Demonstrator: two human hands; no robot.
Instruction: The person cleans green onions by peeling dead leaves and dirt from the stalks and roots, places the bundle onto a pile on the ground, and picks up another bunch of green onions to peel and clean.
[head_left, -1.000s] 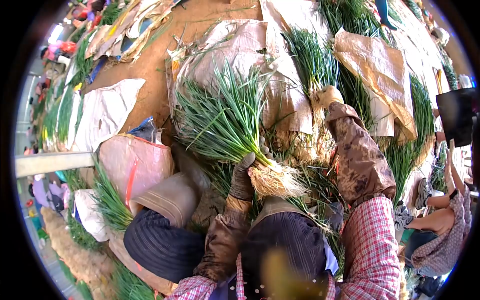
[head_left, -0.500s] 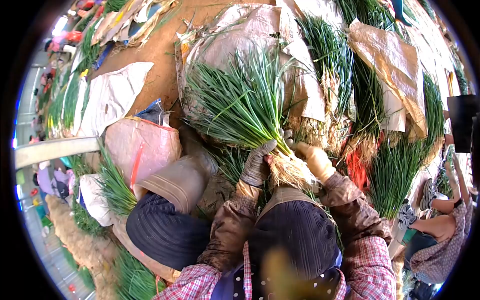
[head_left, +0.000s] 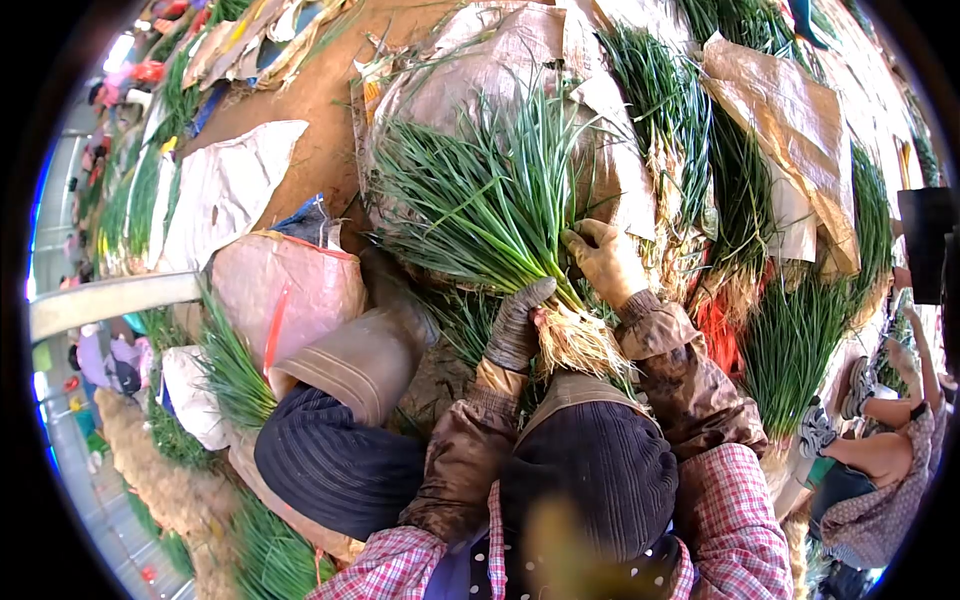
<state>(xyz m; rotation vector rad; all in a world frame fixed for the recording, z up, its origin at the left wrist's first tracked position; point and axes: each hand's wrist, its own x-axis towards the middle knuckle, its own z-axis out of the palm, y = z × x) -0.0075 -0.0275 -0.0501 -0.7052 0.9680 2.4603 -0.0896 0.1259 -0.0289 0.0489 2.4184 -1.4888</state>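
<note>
The left hand (head_left: 520, 322) gripped a green onion bunch (head_left: 503, 222) above its roots (head_left: 578, 345); the right hand (head_left: 606, 264) curled beside the leaves, any pinch unclear.

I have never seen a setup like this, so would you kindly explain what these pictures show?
There is no machine here, only a person's own two hands. Every picture comes from one camera worn on the person's head, looking forward and down. The left hand, in a dark glove, holds a bunch of long green stalks just above their pale roots. The right hand is beside the stalks; whether it touches them is hard to tell. On the brown ground lies a white sheet; to the right, a tan sheet partly covers other greens.
</note>
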